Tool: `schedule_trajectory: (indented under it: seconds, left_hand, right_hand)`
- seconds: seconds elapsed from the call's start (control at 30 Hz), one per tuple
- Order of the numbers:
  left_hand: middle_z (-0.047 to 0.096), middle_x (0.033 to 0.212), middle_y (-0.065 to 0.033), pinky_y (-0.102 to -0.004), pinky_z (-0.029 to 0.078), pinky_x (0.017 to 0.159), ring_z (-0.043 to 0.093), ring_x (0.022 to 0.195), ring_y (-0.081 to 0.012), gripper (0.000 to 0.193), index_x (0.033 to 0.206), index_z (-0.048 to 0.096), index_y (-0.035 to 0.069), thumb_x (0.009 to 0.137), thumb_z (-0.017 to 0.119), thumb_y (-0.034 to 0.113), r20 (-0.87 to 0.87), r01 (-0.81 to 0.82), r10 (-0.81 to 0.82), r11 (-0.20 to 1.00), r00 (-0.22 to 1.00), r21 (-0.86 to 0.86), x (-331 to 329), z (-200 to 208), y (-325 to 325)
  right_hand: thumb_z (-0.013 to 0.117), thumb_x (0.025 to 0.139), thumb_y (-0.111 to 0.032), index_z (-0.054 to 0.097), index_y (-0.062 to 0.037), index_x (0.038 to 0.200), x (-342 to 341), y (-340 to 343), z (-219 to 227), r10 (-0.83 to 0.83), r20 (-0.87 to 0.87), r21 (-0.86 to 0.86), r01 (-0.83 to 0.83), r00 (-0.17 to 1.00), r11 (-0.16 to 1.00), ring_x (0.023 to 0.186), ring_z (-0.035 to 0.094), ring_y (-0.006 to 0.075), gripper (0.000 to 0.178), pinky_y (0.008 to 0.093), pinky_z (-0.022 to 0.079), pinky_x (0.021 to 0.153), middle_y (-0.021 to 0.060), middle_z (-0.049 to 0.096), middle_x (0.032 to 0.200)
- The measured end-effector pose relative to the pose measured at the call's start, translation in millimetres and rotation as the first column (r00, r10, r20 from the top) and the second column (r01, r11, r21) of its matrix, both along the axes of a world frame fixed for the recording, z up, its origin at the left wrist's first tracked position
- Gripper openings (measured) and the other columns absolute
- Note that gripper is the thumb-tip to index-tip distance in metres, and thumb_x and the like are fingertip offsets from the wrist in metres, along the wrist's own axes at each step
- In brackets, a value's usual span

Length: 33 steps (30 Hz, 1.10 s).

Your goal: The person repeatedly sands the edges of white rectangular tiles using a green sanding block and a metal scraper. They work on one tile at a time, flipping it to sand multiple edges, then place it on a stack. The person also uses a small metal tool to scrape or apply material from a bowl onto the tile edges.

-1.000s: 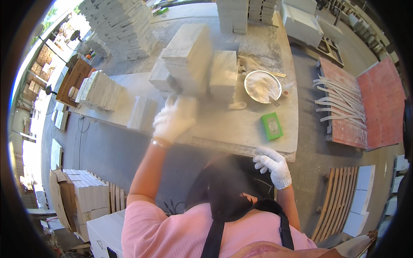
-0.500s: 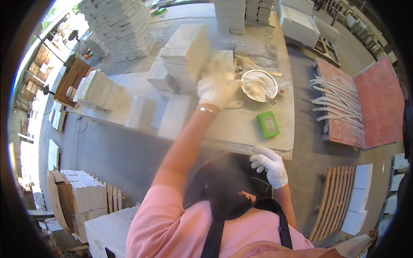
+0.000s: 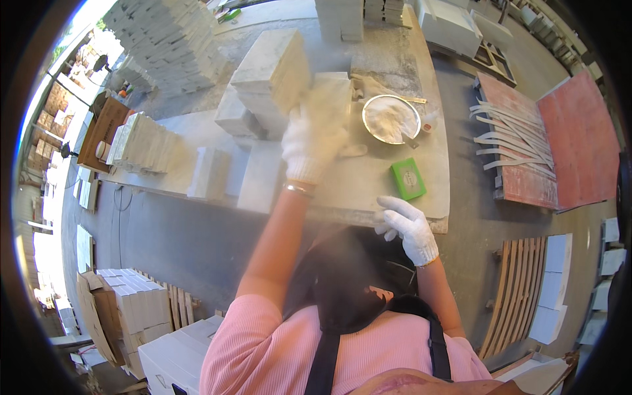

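Observation:
My left hand point(image 3: 304, 150), in a white knit glove, reaches over the table beside a tall stack of pale stone tiles point(image 3: 270, 69). A hazy smear covers its fingers, so I cannot make out their grip or whether they touch the stack. My right hand point(image 3: 406, 232), also gloved, hovers at the table's near edge with loosely bent fingers apart and nothing in them. Between the hands and a little farther off lies a bright green box point(image 3: 409, 179). Behind it stands a round metal bowl point(image 3: 391, 119) of white powder, with a tool's dark end at its rim.
A low tile stack point(image 3: 209, 172) and a longer row of tiles point(image 3: 140, 145) stand on the table point(image 3: 368, 194) to the left. Tall tile piles point(image 3: 164, 43) rise behind. On the right, a red board stand point(image 3: 579, 141) holds white strips; below it is a wooden pallet point(image 3: 515, 289).
My left hand has shifted left and slightly nearer to me, away from the bowl. My right hand has risen a little toward the green box. The whole view has shifted slightly.

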<state>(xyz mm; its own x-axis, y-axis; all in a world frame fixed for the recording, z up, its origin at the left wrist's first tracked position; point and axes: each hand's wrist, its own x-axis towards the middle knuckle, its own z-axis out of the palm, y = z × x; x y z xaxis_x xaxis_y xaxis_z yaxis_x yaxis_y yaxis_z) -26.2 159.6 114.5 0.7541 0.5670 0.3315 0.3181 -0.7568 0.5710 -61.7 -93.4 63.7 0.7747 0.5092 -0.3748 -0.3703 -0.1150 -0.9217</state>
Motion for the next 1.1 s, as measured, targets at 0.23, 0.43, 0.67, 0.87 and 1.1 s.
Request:
schedule_trajectory:
  seconds: [0.23, 0.43, 0.67, 0.87, 1.1]
  left_hand:
    - [0.061, 0.126, -0.0263, -0.0495, 0.058, 0.083, 0.067, 0.105, -0.0432, 0.108, 0.154, 0.033, -0.002, 0.067, 0.089, 0.029, 0.260, 0.164, -0.181, 0.983, 0.949, 0.087, -58.7, -21.3, -30.3]
    - [0.042, 0.155, -0.0276, -0.0456, 0.050, 0.103, 0.053, 0.133, -0.0412, 0.103, 0.159, 0.026, -0.002, 0.079, 0.085, 0.024, 0.258, 0.520, -0.457, 0.800, 0.851, -0.300, -118.4, -53.4, -74.2]
    - [0.061, 0.140, -0.0103, -0.0299, 0.046, 0.104, 0.059, 0.123, -0.0161, 0.054, 0.149, 0.049, -0.003, 0.097, 0.059, 0.007, 0.220, 0.235, -0.426, -0.018, 0.877, -0.972, -106.4, -73.6, -63.6]
    - [0.066, 0.131, -0.0078, -0.0297, 0.048, 0.100, 0.061, 0.115, -0.0148, 0.043, 0.138, 0.058, -0.004, 0.097, 0.062, 0.008, 0.278, 0.222, -0.463, -0.173, 0.841, -0.960, -104.7, -75.4, -79.9]
    - [0.066, 0.131, -0.0085, -0.0305, 0.048, 0.101, 0.062, 0.115, -0.0149, 0.042, 0.137, 0.058, -0.004, 0.097, 0.062, 0.007, 0.315, 0.218, -0.447, -0.256, 0.838, -0.942, -106.3, -76.9, -83.3]
  right_hand:
    - [0.059, 0.102, -0.030, 0.048, 0.0048, 0.148, 27.4, 48.3, 10.6, -0.071, -0.097, 0.423, 0.106, 0.993, 0.900, 0.101, 0.068, 0.0185, 0.059, 0.0307, 0.055, 0.081, 0.0139, 0.067, 0.126]
    - [0.054, 0.104, -0.021, 0.055, 0.0007, 0.143, 22.8, 33.8, 3.7, -0.259, -0.089, 0.440, 0.272, 0.962, 0.856, 0.111, 0.064, 0.0171, 0.045, 0.0315, 0.051, 0.096, 0.0076, 0.065, 0.129]
    - [0.056, 0.104, -0.026, 0.048, 0.0089, 0.146, 2.9, -14.3, -10.5, -0.233, -0.155, 0.334, 0.272, 0.960, 0.902, 0.122, 0.064, 0.0240, 0.055, 0.0381, 0.049, 0.106, 0.0166, 0.064, 0.135]
    - [0.050, 0.106, -0.023, 0.063, 0.0025, 0.131, -2.5, -25.4, -22.9, -0.280, -0.256, 0.392, 0.364, 0.925, 0.845, 0.106, 0.066, 0.0177, 0.039, 0.0325, 0.052, 0.094, 0.0104, 0.069, 0.120]
    - [0.055, 0.106, -0.029, 0.052, 0.0073, 0.143, -4.2, -35.3, -24.3, -0.263, -0.190, 0.284, 0.309, 0.946, 0.908, 0.123, 0.063, 0.0229, 0.052, 0.0380, 0.048, 0.107, 0.0152, 0.065, 0.134]
